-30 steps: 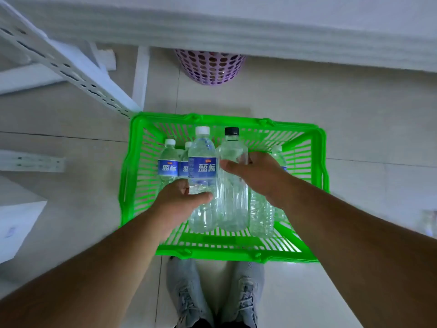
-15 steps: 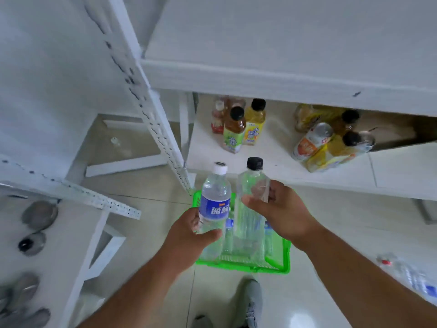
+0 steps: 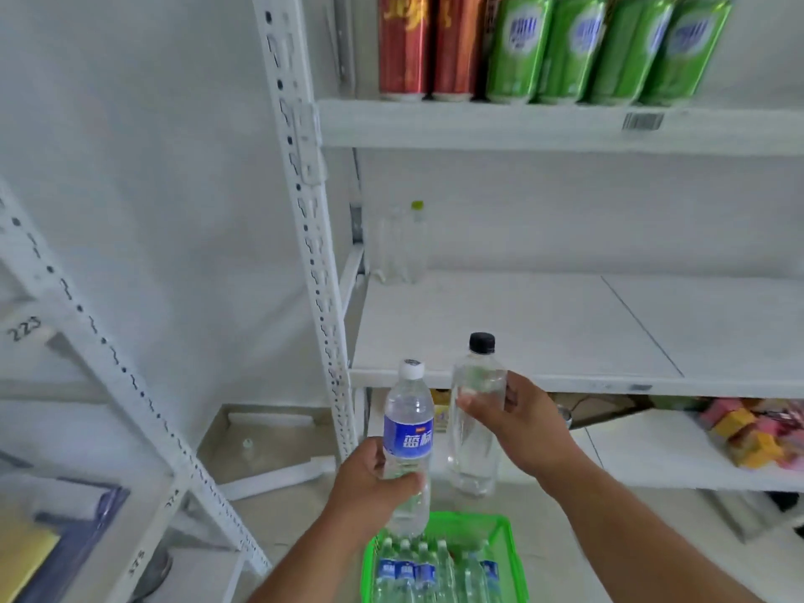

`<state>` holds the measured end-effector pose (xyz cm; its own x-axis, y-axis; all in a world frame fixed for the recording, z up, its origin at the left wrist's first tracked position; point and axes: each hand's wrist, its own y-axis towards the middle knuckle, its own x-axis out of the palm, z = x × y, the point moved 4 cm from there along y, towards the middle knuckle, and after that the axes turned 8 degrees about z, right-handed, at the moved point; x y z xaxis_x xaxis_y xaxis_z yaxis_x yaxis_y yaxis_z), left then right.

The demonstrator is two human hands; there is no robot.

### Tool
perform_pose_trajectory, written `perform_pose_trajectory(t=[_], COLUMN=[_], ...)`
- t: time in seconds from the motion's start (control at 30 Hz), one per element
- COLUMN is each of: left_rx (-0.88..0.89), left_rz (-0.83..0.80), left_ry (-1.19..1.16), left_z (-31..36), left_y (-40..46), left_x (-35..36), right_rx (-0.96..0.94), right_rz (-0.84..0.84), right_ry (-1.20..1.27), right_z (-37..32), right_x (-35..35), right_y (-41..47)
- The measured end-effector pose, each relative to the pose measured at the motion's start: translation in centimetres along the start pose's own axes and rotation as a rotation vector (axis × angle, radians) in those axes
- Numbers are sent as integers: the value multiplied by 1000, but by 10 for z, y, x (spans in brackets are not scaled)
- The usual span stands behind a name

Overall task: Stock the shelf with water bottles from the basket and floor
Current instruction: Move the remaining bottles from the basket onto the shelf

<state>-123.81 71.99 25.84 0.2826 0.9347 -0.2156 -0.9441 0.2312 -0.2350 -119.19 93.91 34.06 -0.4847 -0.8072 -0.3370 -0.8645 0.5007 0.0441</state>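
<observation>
Just below the front edge of the middle shelf (image 3: 565, 332), two water bottles are held up, one in each hand. The left hand (image 3: 370, 489) is wrapped round the lower body of the blue-labelled bottle (image 3: 408, 437), thumb across the front under the label; the right hand (image 3: 526, 424) is closed round the upper body of the black-capped bottle (image 3: 474, 411), whose base hangs free beneath the grip. Both bottles are carried near upright, long axes vertical, caps towards the shelf above, the blue-labelled one tipped slightly at the neck. Under the hands, the green basket (image 3: 509, 554) is seen with more bottles standing in it, so the step in hand is judged to be the carry from basket to shelf, with placing not yet done. Beyond the grips the shelf board lies mostly bare (a clear bottle (image 3: 415, 241) with a pale green cap stands at its far left corner). The next move is judged to call for both bases to be raised above the board's edge, then set down upright and released.
</observation>
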Motion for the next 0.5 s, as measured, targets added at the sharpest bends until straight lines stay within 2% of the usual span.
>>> perform_pose_trajectory(t=[0.27, 0.5], left_rx=[69, 90], left_rz=[52, 119], left_ry=[15, -5], left_z=[47, 72], left_y=[-23, -29], left_x=[-3, 19], right_rx=[-61, -88], right_rz=[40, 23], right_ry=[49, 96], right_z=[-46, -54], right_x=[-32, -56], right_y=[-15, 0])
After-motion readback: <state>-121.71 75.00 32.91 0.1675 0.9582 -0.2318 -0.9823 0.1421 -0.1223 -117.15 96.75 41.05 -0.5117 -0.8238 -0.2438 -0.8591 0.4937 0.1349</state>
